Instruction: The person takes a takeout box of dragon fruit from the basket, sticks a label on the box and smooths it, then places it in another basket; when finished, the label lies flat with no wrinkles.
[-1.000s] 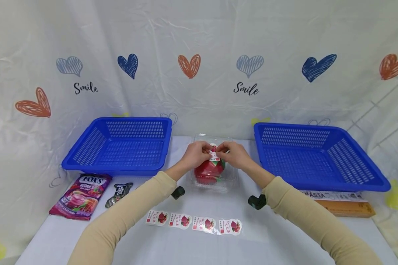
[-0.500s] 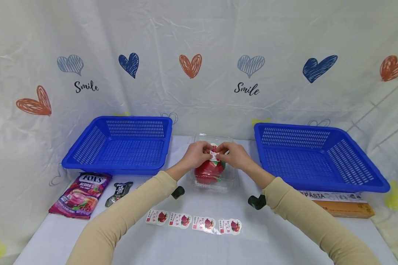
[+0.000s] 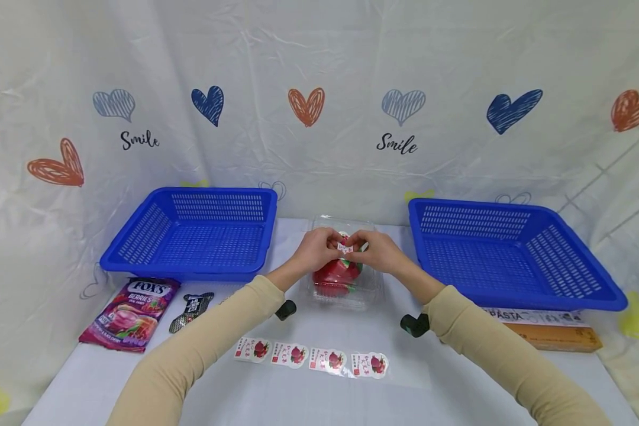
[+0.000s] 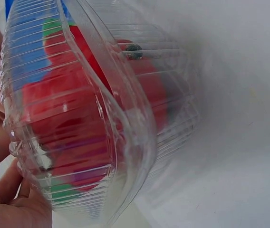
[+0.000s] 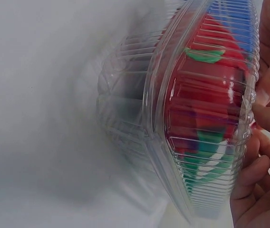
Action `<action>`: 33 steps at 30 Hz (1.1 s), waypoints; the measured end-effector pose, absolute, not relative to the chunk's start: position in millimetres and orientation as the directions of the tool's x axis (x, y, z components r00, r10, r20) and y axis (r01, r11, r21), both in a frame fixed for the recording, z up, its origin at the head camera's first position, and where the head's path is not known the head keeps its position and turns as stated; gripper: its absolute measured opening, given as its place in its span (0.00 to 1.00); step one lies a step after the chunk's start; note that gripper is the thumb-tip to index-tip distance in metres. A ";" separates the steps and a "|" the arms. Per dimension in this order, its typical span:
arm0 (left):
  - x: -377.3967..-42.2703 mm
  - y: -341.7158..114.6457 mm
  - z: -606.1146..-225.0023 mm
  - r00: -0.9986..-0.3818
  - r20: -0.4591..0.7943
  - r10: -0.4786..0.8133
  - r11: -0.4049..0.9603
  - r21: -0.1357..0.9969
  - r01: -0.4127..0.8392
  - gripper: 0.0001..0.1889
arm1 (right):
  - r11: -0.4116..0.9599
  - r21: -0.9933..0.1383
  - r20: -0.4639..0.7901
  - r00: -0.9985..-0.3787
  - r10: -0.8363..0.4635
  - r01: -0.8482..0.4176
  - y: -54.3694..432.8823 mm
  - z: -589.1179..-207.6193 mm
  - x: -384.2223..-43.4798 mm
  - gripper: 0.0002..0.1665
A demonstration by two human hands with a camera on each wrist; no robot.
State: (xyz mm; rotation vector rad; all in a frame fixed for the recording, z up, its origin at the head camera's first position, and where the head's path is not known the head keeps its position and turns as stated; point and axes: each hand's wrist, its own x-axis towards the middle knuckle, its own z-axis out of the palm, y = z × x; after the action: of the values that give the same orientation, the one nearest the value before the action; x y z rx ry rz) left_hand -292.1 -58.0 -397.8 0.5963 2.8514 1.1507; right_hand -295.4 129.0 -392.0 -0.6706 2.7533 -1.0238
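Taking the clear plastic box point(image 3: 371, 289) as the dial's centre, the left hand point(image 3: 317, 248) comes in at ten o'clock and the right hand point(image 3: 377, 249) at two. The fingers of both are curled, thumb and fingertips nearly together, and between them they pinch a small white sticker point(image 3: 345, 248) from its two sides. The sticker is above the box's top, toward twelve o'clock; whether any of it touches the plastic is hard to say, as the fingers cover its edges. Inside the box lie red things point(image 3: 331, 278) with green parts, seen through the ribbed walls in both wrist views.

The box rests on a white counter point(image 3: 277, 405). Between six and seven o'clock lies a row of four printed stickers point(image 3: 327, 360). One blue basket point(image 3: 213, 239) stands just past nine, another blue basket point(image 3: 503, 263) at three. A purple candy bag point(image 3: 130, 316) and a black packet point(image 3: 193, 309) lie between eight and nine, a pasta box point(image 3: 561, 336) between three and four.
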 end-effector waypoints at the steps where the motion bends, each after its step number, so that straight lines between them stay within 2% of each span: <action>1: -292.1 -57.8 -397.7 -0.926 0.130 0.354 0.657 0.670 0.345 0.14 | 0.670 -0.648 0.030 -0.892 -0.452 -0.362 129.4 -392.1 -295.3 0.17; 18: -286.3 -52.8 -398.4 -0.946 0.143 0.290 0.668 0.678 0.307 0.10 | 0.669 -0.648 0.051 -0.898 -0.438 -0.364 134.1 -394.9 -295.7 0.11; 26: -286.0 -49.0 -395.0 -0.927 0.166 0.337 0.727 0.579 0.368 0.08 | 0.668 -0.642 0.061 -0.894 -0.444 -0.376 134.6 -394.8 -293.9 0.09; 33: -291.3 -48.0 -388.2 -0.903 0.124 0.411 0.753 0.513 0.413 0.11 | 0.681 -0.644 0.039 -0.903 -0.427 -0.350 132.6 -394.9 -293.1 0.10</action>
State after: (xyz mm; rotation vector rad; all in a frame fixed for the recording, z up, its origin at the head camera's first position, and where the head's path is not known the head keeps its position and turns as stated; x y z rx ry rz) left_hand -291.3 -48.0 -388.2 0.6920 2.9442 0.8631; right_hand -293.1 132.6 -394.9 -0.6442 2.7742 -1.0262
